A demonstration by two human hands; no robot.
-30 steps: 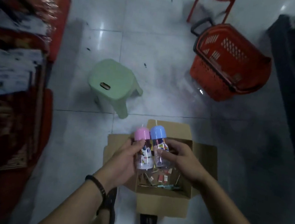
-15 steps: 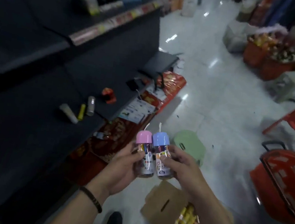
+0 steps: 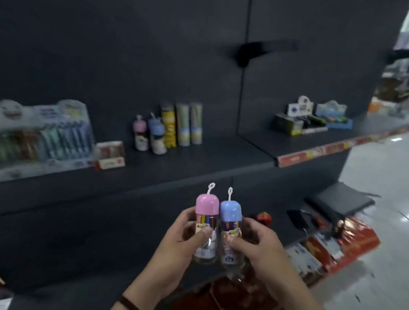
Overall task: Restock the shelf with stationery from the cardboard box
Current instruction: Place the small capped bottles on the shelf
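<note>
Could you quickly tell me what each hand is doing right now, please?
The left hand holds the pink-capped jar.
The right hand holds the blue-capped jar.

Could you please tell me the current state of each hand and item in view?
Left hand: grips the pink-cap jar.
Right hand: grips the blue-cap jar.
Pink-cap jar: capped, upright, off the shelf.
Blue-cap jar: capped, upright, beside the pink one.
Shelf jars: two, capped, standing upright.
Tubes: three, upright beside the shelf jars.
</note>
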